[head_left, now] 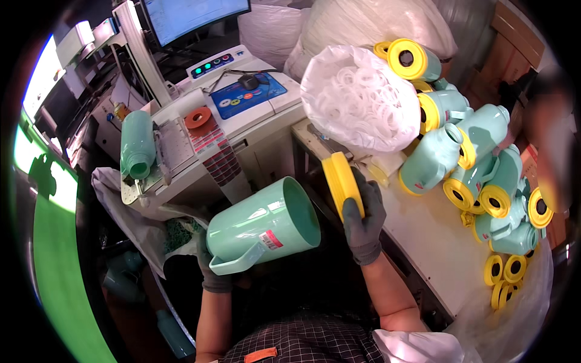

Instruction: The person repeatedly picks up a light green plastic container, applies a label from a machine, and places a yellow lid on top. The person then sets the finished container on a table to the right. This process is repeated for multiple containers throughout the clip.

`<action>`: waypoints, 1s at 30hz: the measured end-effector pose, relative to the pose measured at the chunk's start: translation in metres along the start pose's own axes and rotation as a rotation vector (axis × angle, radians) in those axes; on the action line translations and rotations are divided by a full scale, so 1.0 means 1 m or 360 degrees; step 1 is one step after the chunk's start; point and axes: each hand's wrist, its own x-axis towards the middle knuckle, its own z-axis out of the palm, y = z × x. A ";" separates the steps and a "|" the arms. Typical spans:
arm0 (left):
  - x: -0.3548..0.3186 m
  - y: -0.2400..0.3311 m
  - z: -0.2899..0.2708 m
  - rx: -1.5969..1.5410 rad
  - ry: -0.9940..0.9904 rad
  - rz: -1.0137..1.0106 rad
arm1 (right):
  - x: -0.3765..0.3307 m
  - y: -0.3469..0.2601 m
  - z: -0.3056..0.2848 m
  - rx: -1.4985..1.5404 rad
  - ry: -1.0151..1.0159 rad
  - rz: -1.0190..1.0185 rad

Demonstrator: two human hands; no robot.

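Note:
My gloved left hand (213,275) grips a mint-green thermos jug shell (251,221) by its narrow end; most of its fingers are hidden behind the shell. The shell lies tilted, its wide open end facing right, with a handle and a small red-and-white sticker on the near side. My gloved right hand (368,221) holds a round yellow base cap (344,184) on edge, fingers and thumb closed around it. The cap is a short way right of the shell's open mouth, not touching it.
A white-lined bin (311,115) of translucent rings stands ahead. At right, several mint-green jugs (430,157) with yellow bases lie on a bench (417,233), near loose yellow caps (493,269). At left, another green shell (138,142) rests on a machine (260,112) beside an orange tape roll (198,120).

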 end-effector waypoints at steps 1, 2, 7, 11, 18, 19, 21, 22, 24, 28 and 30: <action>-0.004 -0.004 -0.006 0.0224 -0.0053 0.0147 | 0.002 -0.004 0.015 -0.0022 -0.0169 -0.0198; -0.007 -0.009 -0.009 0.0437 -0.0095 0.0275 | 0.000 -0.007 0.025 -0.0062 -0.0341 -0.0398; -0.014 0.001 -0.020 -0.0015 0.0087 -0.0058 | -0.011 -0.007 0.044 -0.0028 -0.0422 -0.0616; -0.034 -0.002 -0.011 0.0186 0.0162 0.0004 | -0.023 -0.012 0.040 -0.0029 -0.0528 -0.0573; -0.036 0.004 -0.034 0.0545 0.0290 0.0482 | -0.038 -0.027 0.054 0.0183 -0.0442 -0.0116; -0.034 0.008 -0.034 0.0949 0.0417 0.0679 | -0.033 -0.020 0.055 0.0083 -0.0426 -0.0220; -0.031 0.021 0.018 0.2545 0.0423 0.1590 | -0.041 -0.017 0.060 0.0435 -0.0339 0.0398; -0.034 0.034 0.039 0.2616 0.0385 0.1907 | -0.046 -0.013 0.066 0.0618 -0.0251 0.0659; -0.060 0.051 0.110 0.1818 0.0236 0.1692 | -0.060 0.025 0.066 0.0477 -0.0609 0.1036; -0.067 0.083 0.149 0.2192 -0.1404 0.2177 | -0.075 0.051 0.052 0.2015 -0.0601 0.2037; -0.049 0.059 0.144 0.1983 -0.1148 0.2265 | -0.050 0.030 0.018 0.1933 -0.0437 0.1671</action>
